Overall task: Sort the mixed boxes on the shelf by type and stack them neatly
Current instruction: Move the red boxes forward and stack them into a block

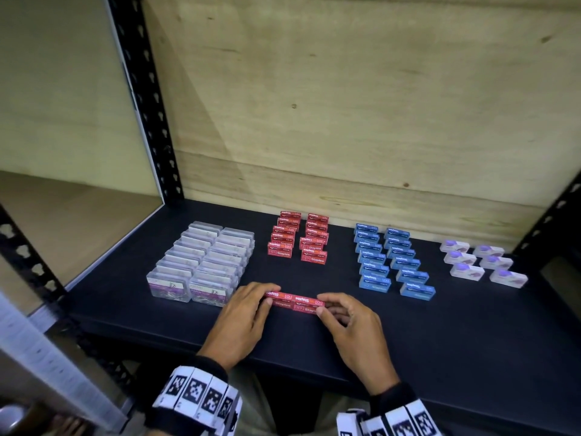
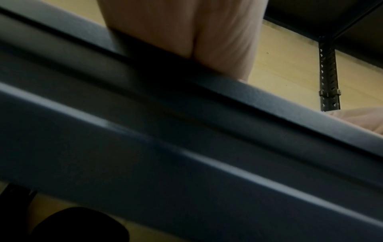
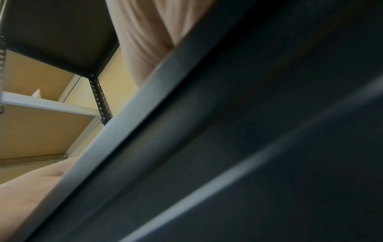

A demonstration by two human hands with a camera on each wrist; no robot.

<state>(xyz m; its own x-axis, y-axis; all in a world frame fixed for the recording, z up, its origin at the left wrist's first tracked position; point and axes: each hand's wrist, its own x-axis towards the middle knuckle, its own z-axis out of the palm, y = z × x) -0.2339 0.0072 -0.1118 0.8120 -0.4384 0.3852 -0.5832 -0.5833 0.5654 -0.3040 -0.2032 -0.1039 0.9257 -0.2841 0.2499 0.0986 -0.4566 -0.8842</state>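
Two red staple boxes lie end to end near the front of the black shelf. My left hand grips their left end and my right hand pinches their right end. Behind them stand two columns of red staple boxes. Clear plastic boxes are lined up at the left, blue boxes at the right, white-and-purple boxes at the far right. Both wrist views show only the shelf's front edge and a bit of palm.
A plywood back panel closes the shelf behind the rows. Perforated black uprights stand at the left and right corners. A lower white shelf lies to the left. Bare shelf surface stretches along the front right.
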